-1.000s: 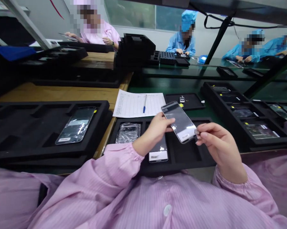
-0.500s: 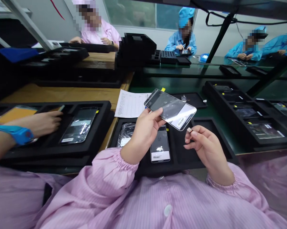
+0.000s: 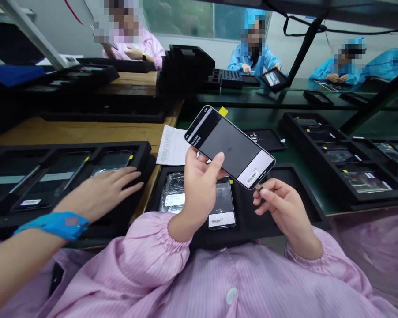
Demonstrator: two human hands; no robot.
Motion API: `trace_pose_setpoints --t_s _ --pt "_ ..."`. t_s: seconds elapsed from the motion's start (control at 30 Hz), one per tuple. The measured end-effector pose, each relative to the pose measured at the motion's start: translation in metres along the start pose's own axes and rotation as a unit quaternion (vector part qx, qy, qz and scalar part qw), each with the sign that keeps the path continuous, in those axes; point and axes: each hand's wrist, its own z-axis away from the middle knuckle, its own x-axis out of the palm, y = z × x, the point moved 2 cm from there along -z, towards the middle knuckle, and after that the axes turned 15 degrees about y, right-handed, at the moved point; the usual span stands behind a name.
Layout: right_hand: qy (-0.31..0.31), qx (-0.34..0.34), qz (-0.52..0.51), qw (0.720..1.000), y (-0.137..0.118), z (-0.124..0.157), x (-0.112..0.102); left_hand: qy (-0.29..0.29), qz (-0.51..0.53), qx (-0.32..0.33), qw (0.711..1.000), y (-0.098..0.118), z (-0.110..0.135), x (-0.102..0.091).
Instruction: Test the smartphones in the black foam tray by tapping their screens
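My left hand (image 3: 199, 194) grips a smartphone (image 3: 234, 152) by its long edge, thumb on the front. The phone is tilted, with a dark and grey front, a white barcode band at the lower end and a yellow tab (image 3: 223, 111) on its far edge. Between thumb and fingers of my right hand (image 3: 285, 205) is a small metallic plug (image 3: 259, 187), at the phone's bottom edge; whether it is inserted I cannot tell. Below lies a black foam tray (image 3: 252, 227) holding another phone (image 3: 223, 205) and a plastic-wrapped item (image 3: 174, 194), both partly hidden by my left hand.
From the left, a co-worker's hand (image 3: 103, 192) with a blue wristband reaches over a black tray of phones (image 3: 146, 154). A printed sheet (image 3: 169, 143) and a small dark tray (image 3: 268, 139) lie behind. More trays (image 3: 341, 176) stand right; several people work across the bench.
The phone has risen slightly and turned its front more towards me. The plug now meets its bottom edge. The co-worker's hand has moved right across the left tray.
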Motion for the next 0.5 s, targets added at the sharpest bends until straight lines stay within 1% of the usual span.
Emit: trace_pose_setpoints --t_s 0.1,0.2,0.33,0.5 --pt "-0.029 0.017 -0.008 0.999 0.002 -0.002 -0.003 -0.006 -0.004 -0.036 0.999 -0.008 -0.001 -0.004" --pt "-0.048 0.015 -0.012 0.999 0.005 -0.003 -0.005 -0.007 -0.008 -0.070 0.997 -0.016 -0.002 -0.007" --pt "-0.029 0.002 -0.003 1.000 0.009 -0.005 -0.009 -0.002 -0.004 -0.073 0.997 -0.019 -0.003 -0.008" --pt "-0.021 0.004 0.000 1.000 0.014 -0.006 -0.009 -0.030 0.001 -0.086 0.996 -0.023 0.001 -0.005"
